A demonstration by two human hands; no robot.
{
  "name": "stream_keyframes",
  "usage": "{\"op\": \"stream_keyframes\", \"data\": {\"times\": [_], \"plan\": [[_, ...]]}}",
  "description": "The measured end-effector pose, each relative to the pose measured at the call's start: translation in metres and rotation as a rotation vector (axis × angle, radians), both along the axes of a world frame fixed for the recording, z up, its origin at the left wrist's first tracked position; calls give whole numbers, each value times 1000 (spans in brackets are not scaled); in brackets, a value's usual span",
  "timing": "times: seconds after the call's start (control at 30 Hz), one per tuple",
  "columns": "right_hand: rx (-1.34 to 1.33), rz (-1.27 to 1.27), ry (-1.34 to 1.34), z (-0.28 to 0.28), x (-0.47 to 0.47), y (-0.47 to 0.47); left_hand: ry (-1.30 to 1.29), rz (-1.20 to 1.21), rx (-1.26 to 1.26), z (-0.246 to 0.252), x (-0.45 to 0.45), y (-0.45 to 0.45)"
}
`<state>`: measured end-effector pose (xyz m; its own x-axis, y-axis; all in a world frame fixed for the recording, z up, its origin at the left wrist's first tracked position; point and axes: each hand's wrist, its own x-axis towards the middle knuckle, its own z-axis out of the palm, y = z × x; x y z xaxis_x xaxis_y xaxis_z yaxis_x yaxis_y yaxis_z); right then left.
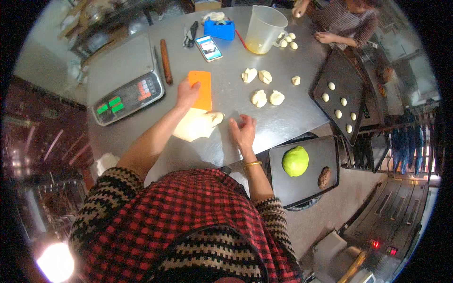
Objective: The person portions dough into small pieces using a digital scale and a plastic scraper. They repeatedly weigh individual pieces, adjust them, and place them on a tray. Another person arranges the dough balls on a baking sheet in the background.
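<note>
My left hand (187,93) grips a flat orange dough scraper (203,90), its lower edge at the back of a pale dough slab (193,125) on the steel table (226,152). A raised, torn-looking lump stands at the slab's right side. Just right of the dough, my right hand (244,131) has its fingers apart and holds nothing; a gold-coloured bangle (252,163) circles that wrist. Beyond it lie several cut dough pieces (259,98) in a loose group. One smaller dough piece (296,80) sits apart to their right.
A digital scale (127,85) and wooden rolling pin (165,62) lie left. Behind are a phone (208,48), blue tape dispenser (219,29) and plastic jug (265,30). Right are a tray (300,191) with green dough (295,161), a tray of dough balls (324,109) and another person (343,21).
</note>
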<state>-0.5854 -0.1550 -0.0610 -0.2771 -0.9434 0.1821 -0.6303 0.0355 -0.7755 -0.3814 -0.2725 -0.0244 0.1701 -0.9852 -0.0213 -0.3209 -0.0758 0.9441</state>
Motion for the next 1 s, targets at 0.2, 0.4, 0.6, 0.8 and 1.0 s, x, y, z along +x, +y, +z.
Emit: {"op": "stream_keyframes", "data": {"times": [0.2, 0.4, 0.6, 0.8, 1.0], "plan": [[29, 435, -70, -13, 23, -35, 110, 0, 44, 1, 14, 57], [89, 284, -245, -16, 21, -15, -249, -16, -1, -18, -11, 57], [-27, 208, -146, -30, 26, 3, -592, -93, 68, -14, -50, 42], [211, -148, -619, -4, -8, -4, -479, -138, 30, -19, -65, 55], [-415, 212, -970, 163, 14, -65, 494, 154, -54, 2, 49, 88]]}}
